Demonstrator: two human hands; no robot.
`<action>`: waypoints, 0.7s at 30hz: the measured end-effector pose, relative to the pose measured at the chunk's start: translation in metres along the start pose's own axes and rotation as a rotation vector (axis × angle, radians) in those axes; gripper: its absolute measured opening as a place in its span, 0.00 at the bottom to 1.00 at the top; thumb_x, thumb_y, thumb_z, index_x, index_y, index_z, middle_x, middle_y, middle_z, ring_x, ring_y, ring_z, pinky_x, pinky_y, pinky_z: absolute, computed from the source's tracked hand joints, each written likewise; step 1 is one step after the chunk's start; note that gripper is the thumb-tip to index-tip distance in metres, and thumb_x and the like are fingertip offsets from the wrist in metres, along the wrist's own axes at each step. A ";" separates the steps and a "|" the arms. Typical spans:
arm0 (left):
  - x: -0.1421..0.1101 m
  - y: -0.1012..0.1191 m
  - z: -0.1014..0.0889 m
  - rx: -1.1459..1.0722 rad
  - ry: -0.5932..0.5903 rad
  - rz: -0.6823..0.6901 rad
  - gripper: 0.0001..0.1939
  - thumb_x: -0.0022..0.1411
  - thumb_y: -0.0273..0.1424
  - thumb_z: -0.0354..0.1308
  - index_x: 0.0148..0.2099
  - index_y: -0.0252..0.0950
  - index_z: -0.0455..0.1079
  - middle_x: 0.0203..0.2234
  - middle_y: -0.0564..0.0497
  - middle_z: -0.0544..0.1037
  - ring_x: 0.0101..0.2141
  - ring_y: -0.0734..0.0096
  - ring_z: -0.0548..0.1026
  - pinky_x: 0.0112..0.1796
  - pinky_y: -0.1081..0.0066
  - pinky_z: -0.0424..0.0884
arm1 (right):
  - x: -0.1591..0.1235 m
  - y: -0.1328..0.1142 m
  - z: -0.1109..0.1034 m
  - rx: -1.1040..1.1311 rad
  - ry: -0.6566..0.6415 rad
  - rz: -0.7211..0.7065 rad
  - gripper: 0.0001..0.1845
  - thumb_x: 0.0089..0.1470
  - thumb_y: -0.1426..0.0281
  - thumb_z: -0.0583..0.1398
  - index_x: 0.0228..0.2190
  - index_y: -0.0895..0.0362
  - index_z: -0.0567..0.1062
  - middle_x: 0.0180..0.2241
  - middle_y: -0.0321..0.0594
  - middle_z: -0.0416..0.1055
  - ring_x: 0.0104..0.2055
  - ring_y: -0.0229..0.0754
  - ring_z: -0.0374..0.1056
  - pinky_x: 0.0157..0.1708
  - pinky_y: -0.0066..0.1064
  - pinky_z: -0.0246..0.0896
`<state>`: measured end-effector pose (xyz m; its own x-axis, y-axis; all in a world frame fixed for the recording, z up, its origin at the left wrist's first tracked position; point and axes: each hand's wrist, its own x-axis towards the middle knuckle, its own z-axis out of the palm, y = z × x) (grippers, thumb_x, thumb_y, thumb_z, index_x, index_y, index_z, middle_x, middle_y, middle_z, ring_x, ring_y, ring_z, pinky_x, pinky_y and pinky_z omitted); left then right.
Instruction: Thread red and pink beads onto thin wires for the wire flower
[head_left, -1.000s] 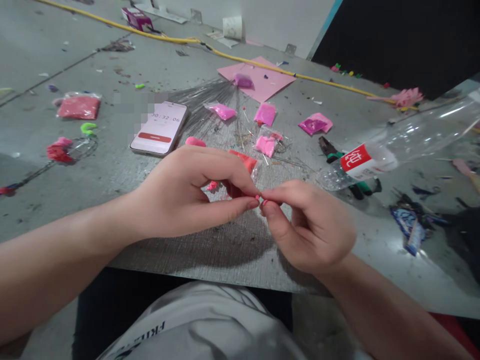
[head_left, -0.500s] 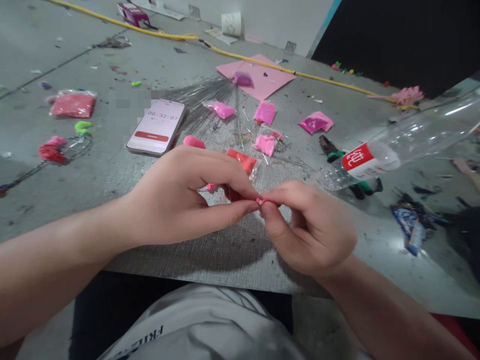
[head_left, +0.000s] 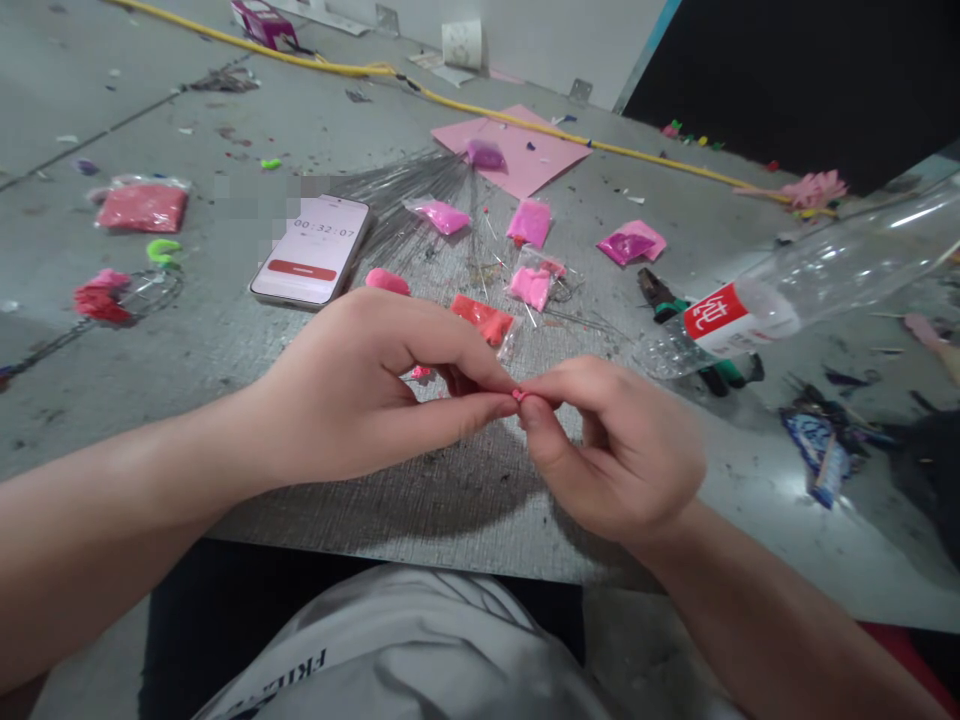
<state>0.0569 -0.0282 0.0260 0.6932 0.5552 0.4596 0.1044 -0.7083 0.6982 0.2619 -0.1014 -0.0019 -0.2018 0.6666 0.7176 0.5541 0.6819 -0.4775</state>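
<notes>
1. We see a phone (head_left: 311,255) on the counter (head_left: 420,510), beyond our left hand (head_left: 367,390).
2. That hand's fingers are pinched closed on a tiny pink piece (head_left: 518,395).
3. We hold this piece above the counter, between both hands.
4. Our right hand (head_left: 622,440) pinches it too, fingers nearly meeting.
5. A clear bottle (head_left: 757,310) partly hides green-handled pliers (head_left: 660,295).
</notes>
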 end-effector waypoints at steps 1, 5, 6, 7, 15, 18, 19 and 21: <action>0.000 0.000 0.000 0.000 -0.002 -0.008 0.02 0.62 0.27 0.67 0.36 0.40 0.81 0.31 0.51 0.86 0.30 0.70 0.81 0.28 0.73 0.74 | 0.000 0.000 0.000 0.002 0.000 0.000 0.08 0.58 0.79 0.63 0.39 0.56 0.77 0.27 0.35 0.77 0.27 0.36 0.72 0.30 0.29 0.73; 0.000 0.001 0.000 0.003 -0.007 -0.014 0.02 0.62 0.27 0.67 0.36 0.40 0.81 0.31 0.51 0.86 0.29 0.71 0.81 0.28 0.75 0.74 | 0.001 0.000 -0.001 0.005 0.002 -0.006 0.07 0.58 0.79 0.63 0.39 0.59 0.77 0.27 0.36 0.77 0.27 0.36 0.72 0.31 0.28 0.72; 0.000 0.001 -0.001 0.009 -0.009 -0.008 0.02 0.62 0.27 0.67 0.36 0.39 0.80 0.31 0.51 0.86 0.29 0.71 0.81 0.28 0.75 0.74 | 0.001 -0.001 -0.001 -0.001 -0.001 -0.005 0.07 0.58 0.79 0.63 0.38 0.59 0.77 0.27 0.36 0.77 0.27 0.36 0.72 0.31 0.28 0.72; 0.000 0.001 -0.001 0.015 -0.010 -0.001 0.02 0.63 0.27 0.67 0.35 0.38 0.80 0.31 0.51 0.86 0.29 0.71 0.81 0.28 0.76 0.74 | 0.001 -0.001 -0.002 -0.008 -0.007 -0.005 0.07 0.58 0.79 0.63 0.38 0.58 0.77 0.27 0.36 0.77 0.27 0.36 0.72 0.30 0.28 0.72; 0.000 0.000 -0.003 0.057 -0.043 0.030 0.03 0.63 0.27 0.67 0.40 0.39 0.81 0.32 0.52 0.86 0.31 0.73 0.82 0.31 0.77 0.75 | 0.000 -0.001 -0.001 -0.032 0.002 0.004 0.07 0.58 0.79 0.63 0.38 0.57 0.77 0.28 0.36 0.79 0.27 0.36 0.74 0.28 0.28 0.71; 0.001 0.000 -0.003 0.074 -0.035 0.033 0.03 0.63 0.26 0.67 0.40 0.38 0.81 0.32 0.53 0.86 0.31 0.74 0.82 0.31 0.77 0.75 | 0.000 -0.002 -0.001 -0.040 0.005 -0.005 0.07 0.58 0.79 0.63 0.38 0.59 0.77 0.28 0.36 0.79 0.28 0.35 0.74 0.29 0.27 0.72; 0.000 0.000 -0.003 0.071 -0.030 0.029 0.03 0.63 0.26 0.67 0.40 0.38 0.81 0.32 0.53 0.86 0.31 0.74 0.82 0.31 0.77 0.75 | 0.000 -0.002 -0.001 -0.044 0.009 -0.009 0.06 0.58 0.79 0.63 0.38 0.59 0.77 0.28 0.37 0.79 0.28 0.36 0.74 0.30 0.27 0.72; 0.000 0.000 -0.003 0.057 -0.027 0.022 0.03 0.63 0.26 0.67 0.40 0.39 0.81 0.32 0.53 0.86 0.31 0.73 0.82 0.31 0.77 0.75 | 0.000 -0.002 -0.001 -0.052 0.018 -0.014 0.07 0.58 0.79 0.63 0.38 0.58 0.77 0.29 0.36 0.80 0.28 0.36 0.75 0.29 0.27 0.71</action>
<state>0.0552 -0.0268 0.0274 0.7145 0.5280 0.4590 0.1291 -0.7444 0.6552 0.2615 -0.1025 -0.0005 -0.1953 0.6513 0.7333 0.5928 0.6740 -0.4408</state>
